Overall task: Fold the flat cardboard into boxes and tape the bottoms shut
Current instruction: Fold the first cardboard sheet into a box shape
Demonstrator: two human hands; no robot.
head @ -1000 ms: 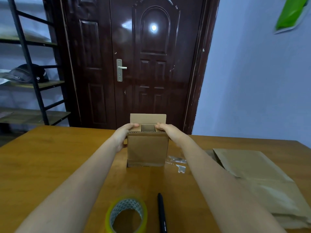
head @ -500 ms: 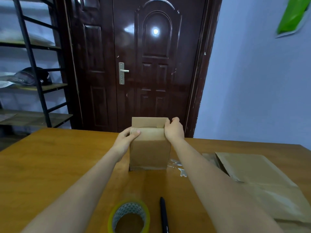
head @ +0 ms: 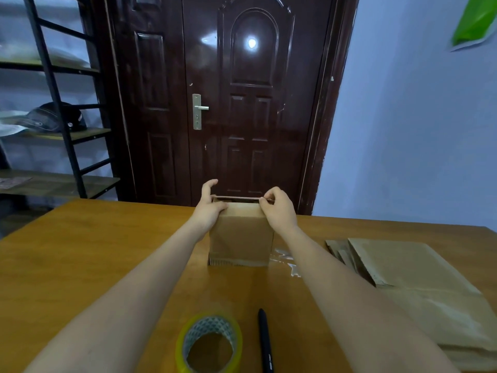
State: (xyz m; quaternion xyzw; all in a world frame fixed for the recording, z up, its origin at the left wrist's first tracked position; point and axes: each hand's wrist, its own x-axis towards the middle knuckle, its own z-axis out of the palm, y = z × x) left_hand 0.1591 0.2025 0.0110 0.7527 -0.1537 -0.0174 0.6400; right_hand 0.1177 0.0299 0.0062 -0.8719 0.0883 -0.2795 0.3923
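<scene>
A small brown cardboard box [head: 240, 238] stands upright on the wooden table [head: 80, 251], its flaps folded down on top. My left hand [head: 208, 208] holds the box's upper left corner, thumb on the near flap and fingers raised at the far side. My right hand [head: 278, 208] pinches the far flap's right end at the upper right corner. A roll of clear tape [head: 209, 343] with a yellow rim lies near the table's front edge.
A black pen [head: 265, 343] lies right of the tape. A stack of flat cardboard [head: 419, 281] covers the table's right side. Bits of clear tape [head: 286, 261] stick to the table beside the box. A dark door and a metal shelf stand behind.
The far flap, upright a second ago, has come down nearly level over the box top. Both hands shifted from the inner flaps to the top corners.
</scene>
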